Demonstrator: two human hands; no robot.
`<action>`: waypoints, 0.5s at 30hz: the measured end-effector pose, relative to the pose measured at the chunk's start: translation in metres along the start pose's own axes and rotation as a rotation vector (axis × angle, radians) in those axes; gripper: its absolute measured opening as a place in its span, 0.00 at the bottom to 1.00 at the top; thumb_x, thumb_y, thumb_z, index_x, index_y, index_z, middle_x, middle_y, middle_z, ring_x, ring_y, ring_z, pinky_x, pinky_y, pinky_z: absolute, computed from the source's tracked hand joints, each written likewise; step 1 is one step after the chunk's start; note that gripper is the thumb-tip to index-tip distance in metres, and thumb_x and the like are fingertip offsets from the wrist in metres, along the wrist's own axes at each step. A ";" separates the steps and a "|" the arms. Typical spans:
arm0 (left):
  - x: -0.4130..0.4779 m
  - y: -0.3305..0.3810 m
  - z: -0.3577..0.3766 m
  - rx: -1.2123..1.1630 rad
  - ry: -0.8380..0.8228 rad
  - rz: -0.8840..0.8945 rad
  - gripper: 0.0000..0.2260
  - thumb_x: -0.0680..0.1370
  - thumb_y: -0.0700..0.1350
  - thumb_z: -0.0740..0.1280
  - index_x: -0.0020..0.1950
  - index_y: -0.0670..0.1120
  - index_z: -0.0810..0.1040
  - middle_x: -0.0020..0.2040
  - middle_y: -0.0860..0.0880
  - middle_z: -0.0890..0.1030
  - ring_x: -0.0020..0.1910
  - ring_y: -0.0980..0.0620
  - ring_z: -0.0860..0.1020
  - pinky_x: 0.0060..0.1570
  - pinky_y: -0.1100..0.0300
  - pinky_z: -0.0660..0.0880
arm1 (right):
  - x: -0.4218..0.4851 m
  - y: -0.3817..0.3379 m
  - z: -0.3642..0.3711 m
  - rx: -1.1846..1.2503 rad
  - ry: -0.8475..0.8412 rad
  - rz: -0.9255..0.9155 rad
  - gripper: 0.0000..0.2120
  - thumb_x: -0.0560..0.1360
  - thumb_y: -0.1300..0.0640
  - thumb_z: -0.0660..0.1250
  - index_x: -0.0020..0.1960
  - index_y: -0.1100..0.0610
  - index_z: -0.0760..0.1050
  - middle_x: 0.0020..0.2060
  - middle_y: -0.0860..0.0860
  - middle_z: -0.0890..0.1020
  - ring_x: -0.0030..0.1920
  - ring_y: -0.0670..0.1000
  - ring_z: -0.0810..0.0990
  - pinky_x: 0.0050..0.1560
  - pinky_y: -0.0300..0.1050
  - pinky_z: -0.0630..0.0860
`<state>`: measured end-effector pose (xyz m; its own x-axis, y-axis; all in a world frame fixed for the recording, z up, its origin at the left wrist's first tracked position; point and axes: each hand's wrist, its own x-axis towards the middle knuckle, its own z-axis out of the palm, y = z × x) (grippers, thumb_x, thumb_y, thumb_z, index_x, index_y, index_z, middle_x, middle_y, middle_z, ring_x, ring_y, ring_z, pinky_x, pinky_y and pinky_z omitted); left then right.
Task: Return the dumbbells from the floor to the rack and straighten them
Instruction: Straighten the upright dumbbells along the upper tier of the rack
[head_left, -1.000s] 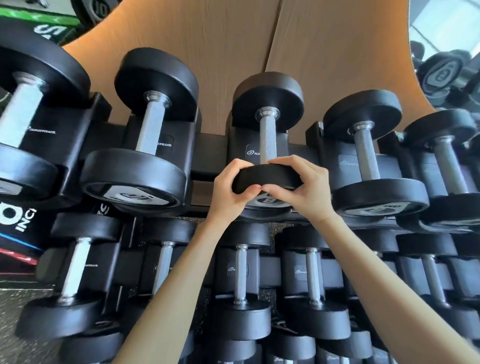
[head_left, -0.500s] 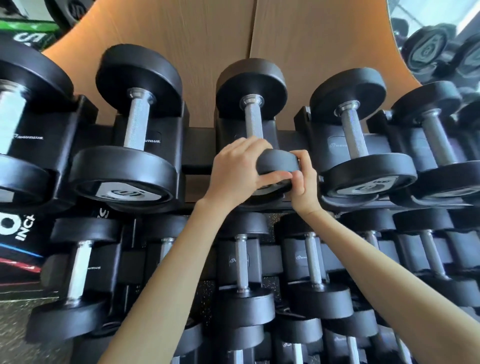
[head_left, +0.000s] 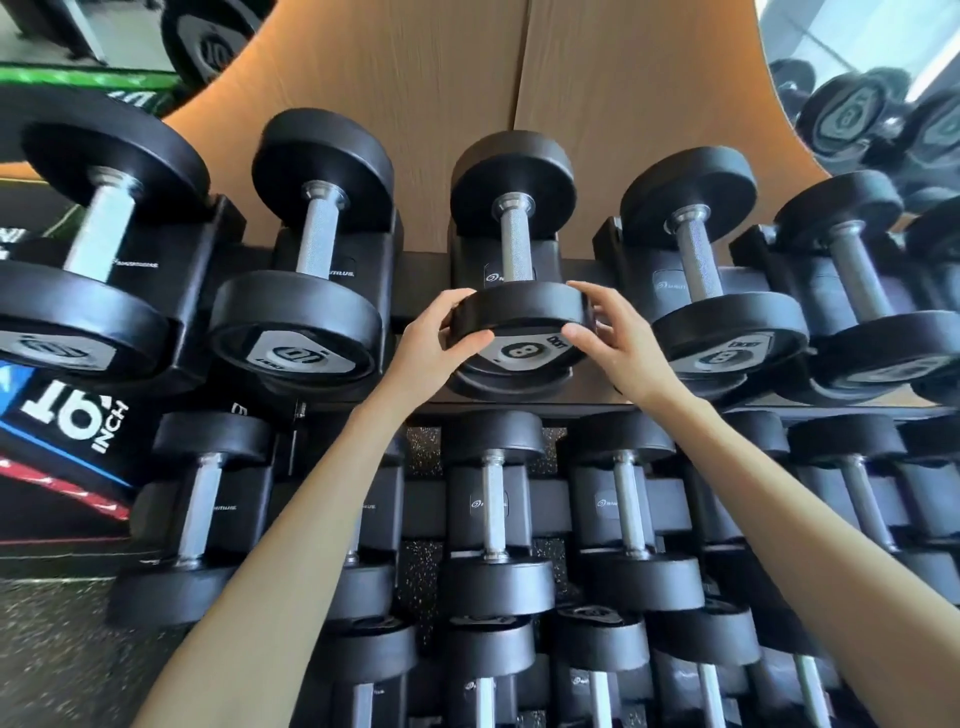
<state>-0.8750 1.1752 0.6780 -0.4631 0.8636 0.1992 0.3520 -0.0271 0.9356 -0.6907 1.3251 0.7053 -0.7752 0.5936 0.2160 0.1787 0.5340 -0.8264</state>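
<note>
A black dumbbell marked 8 (head_left: 515, 244) lies in its saddle on the top tier of the rack (head_left: 423, 291), handle pointing away from me. My left hand (head_left: 434, 345) grips the left rim of its near head, thumb under the edge. My right hand (head_left: 618, 338) touches the right rim of the same head, with its fingers spread around it. The number plate on the near face shows between my two thumbs.
A dumbbell marked 10 (head_left: 306, 291) sits in the saddle to the left, and another one (head_left: 711, 280) to the right. Lower tiers hold several smaller dumbbells (head_left: 493, 519). A wood panel (head_left: 467, 78) stands behind the rack. Speckled floor (head_left: 52, 649) lies at lower left.
Both hands have slid from the top of the near head to its sides, uncovering the face with the 8. The view has shifted a little.
</note>
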 end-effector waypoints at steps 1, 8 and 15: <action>0.000 0.004 -0.001 0.019 -0.001 0.003 0.16 0.75 0.42 0.70 0.60 0.53 0.70 0.54 0.57 0.77 0.55 0.58 0.76 0.56 0.67 0.71 | 0.000 0.001 0.001 0.002 -0.009 0.022 0.20 0.75 0.50 0.67 0.65 0.45 0.67 0.58 0.48 0.75 0.57 0.47 0.75 0.60 0.44 0.72; 0.009 0.043 0.023 0.251 0.036 0.180 0.21 0.74 0.49 0.70 0.64 0.45 0.73 0.60 0.47 0.75 0.59 0.49 0.71 0.61 0.49 0.67 | 0.006 0.009 0.008 -0.133 -0.006 0.079 0.28 0.68 0.58 0.74 0.63 0.57 0.65 0.52 0.48 0.75 0.52 0.47 0.74 0.45 0.27 0.67; 0.003 0.018 0.022 0.054 0.243 0.205 0.21 0.75 0.55 0.62 0.61 0.43 0.73 0.56 0.51 0.74 0.58 0.51 0.72 0.60 0.57 0.69 | 0.018 -0.023 0.002 -0.498 -0.165 -0.044 0.25 0.68 0.49 0.73 0.57 0.56 0.64 0.52 0.52 0.73 0.49 0.54 0.72 0.43 0.50 0.69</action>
<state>-0.8527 1.1884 0.6888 -0.5563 0.6973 0.4519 0.4975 -0.1561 0.8533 -0.7099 1.3224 0.7267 -0.8662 0.4833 0.1268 0.3795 0.8014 -0.4624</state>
